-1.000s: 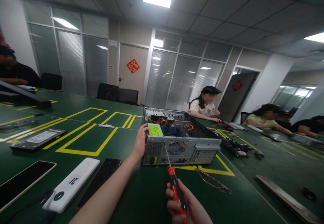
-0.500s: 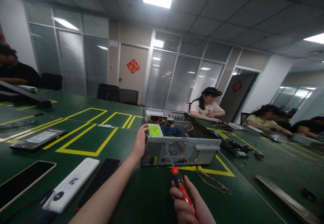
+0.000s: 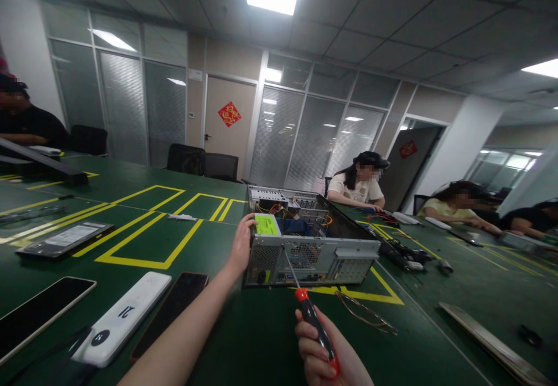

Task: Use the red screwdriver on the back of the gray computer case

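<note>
An open metal computer case (image 3: 314,258) lies on the green table, with its vented rear panel facing me and cables showing inside. My left hand (image 3: 242,243) grips the case's left side, beside the green-labelled power supply (image 3: 265,224). In my right hand (image 3: 320,345) is a red and black screwdriver (image 3: 316,322), its fingers wrapped round the handle. The screwdriver's shaft points up and left, and its tip is at the rear panel, near the power supply's edge. Whether the tip sits in a screw is too small to tell.
On the left lie a hard drive (image 3: 67,239), a white device (image 3: 124,319) and two phones (image 3: 43,313). Eyeglasses (image 3: 366,313) rest right of the screwdriver. Cables and black parts (image 3: 405,252) lie beyond the case's right side. Several people sit around the table.
The screwdriver handle has turned in my right hand, showing more black, and my thumb now lies along it. My left hand and the case have stayed in place.
</note>
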`<state>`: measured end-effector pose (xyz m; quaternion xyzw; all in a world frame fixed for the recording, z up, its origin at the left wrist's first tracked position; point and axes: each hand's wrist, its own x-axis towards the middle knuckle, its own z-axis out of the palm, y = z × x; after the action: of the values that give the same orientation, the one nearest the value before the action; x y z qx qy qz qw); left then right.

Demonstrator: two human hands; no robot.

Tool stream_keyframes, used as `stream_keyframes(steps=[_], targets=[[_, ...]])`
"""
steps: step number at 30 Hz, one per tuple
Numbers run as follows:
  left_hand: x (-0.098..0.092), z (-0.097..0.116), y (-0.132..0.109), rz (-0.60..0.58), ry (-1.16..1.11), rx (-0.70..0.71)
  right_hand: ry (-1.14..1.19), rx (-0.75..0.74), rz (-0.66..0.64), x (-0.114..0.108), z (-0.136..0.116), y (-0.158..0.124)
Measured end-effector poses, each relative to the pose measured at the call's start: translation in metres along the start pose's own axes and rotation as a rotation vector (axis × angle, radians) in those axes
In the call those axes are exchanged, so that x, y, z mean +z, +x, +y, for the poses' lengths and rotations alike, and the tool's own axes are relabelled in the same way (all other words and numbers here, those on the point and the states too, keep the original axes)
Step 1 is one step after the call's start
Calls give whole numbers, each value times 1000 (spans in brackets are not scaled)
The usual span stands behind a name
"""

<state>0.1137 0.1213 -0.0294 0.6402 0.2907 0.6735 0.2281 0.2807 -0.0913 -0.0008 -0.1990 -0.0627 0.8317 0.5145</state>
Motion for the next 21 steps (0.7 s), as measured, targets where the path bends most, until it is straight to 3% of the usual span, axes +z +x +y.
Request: stream_keyframes(steps=[7, 14, 21], targets=[[0, 0, 0, 3, -8, 10, -84, -4, -17, 1, 2, 0], [0, -2, 1, 7, -3, 4, -175, 25, 165, 3, 6, 3], [1, -1, 0, 2, -9, -1, 73, 85, -59, -4, -3, 0]])
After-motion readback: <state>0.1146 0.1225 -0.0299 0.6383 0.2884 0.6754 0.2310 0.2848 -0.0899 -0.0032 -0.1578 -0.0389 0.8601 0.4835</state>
